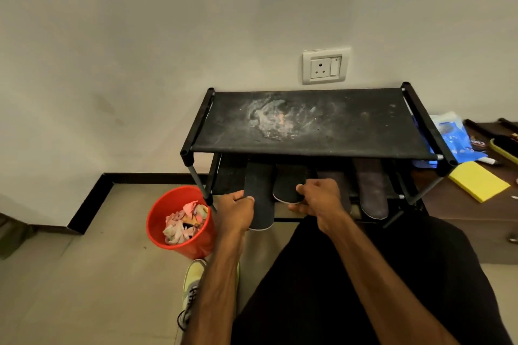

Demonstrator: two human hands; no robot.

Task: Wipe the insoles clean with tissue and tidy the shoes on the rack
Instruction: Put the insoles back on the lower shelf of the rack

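Note:
A black two-tier shoe rack [311, 145] stands against the wall, its top shelf dusty and bare. On the lower tier lie several insoles, heels sticking out toward me. My left hand [234, 211] grips the long dark insole [259, 190] at its left edge. My right hand [318, 199] holds the shorter dark insole [288, 179] beside it, thumb on top. Two brownish insoles [371, 190] lie further right on the same tier, one partly hidden behind my right hand.
A red bucket [157, 221] with crumpled used tissues stands on the floor left of the rack. A yellow-green sneaker [193, 283] lies by my left forearm. At the right are a yellow pad [478, 180], a blue packet [454, 137] and a wall socket [325, 66].

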